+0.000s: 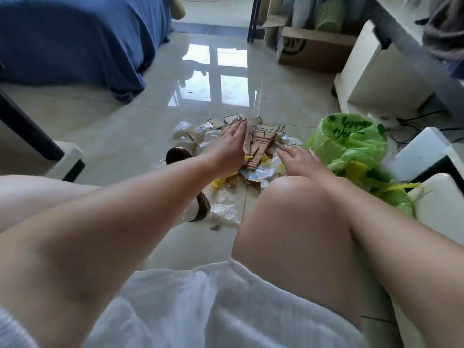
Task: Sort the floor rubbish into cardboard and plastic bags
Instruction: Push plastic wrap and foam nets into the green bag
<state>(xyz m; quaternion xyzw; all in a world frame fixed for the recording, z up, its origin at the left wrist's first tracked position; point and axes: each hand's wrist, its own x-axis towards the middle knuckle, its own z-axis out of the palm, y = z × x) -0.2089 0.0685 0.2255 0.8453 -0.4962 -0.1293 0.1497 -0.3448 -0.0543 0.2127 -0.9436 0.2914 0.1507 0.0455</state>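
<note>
Cardboard scraps [261,144] half-hidden under flat left hand [232,144], loose-fingered right hand [298,159].

Both hands [229,146] [298,160] outstretched, fingers straight.

Glossy pale tiled floor [140,116] — blue-draped bed [75,41], perhaps — window glare.

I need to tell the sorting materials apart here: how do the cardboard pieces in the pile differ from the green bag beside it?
The cardboard pieces are brown, stiff, ribbed strips; the green bag is thin, crumpled, glossy plastic with dark print. The cardboard lies in many flat scraps; the bag is one bulging item. Both lie on the tiled floor.
</note>
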